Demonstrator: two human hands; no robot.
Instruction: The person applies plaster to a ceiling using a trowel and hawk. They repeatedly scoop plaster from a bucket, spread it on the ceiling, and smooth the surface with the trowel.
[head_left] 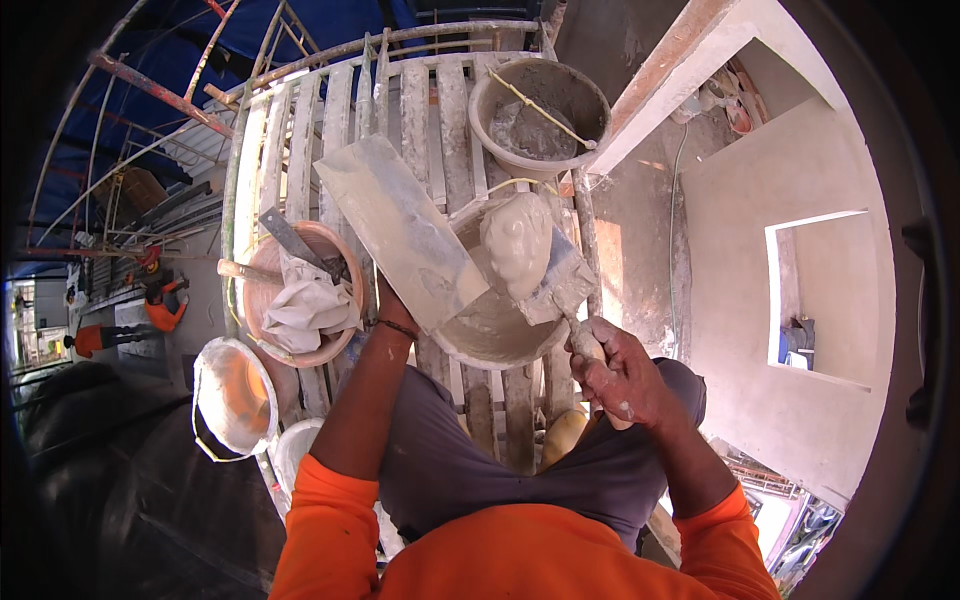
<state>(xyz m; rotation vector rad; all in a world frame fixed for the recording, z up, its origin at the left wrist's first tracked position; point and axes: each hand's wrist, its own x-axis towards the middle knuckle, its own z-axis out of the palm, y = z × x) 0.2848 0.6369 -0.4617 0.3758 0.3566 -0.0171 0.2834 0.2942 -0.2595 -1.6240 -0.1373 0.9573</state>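
Note:
My left hand [397,305] is under a long rectangular plastering trowel [400,235], its flat blade tilted upward and thinly smeared. The blade hides the handle and most of that hand's fingers. My right hand [620,372] is wrapped round the wooden handle of a wide putty knife [562,287]. On its blade sits a thick mound of wet grey plaster [517,245]. Both tools are over a plaster-coated bucket [495,335] between my knees; the mound is beside the trowel's right edge.
A second bucket [590,110] of grey mix stands farther off. At left, a bucket [262,300] holds a cloth and tools beside a white pail [207,400]. The slatted platform [415,120] has a railing [400,38]. A wall with an opening [740,210] rises right; people in orange [165,310] are lower left.

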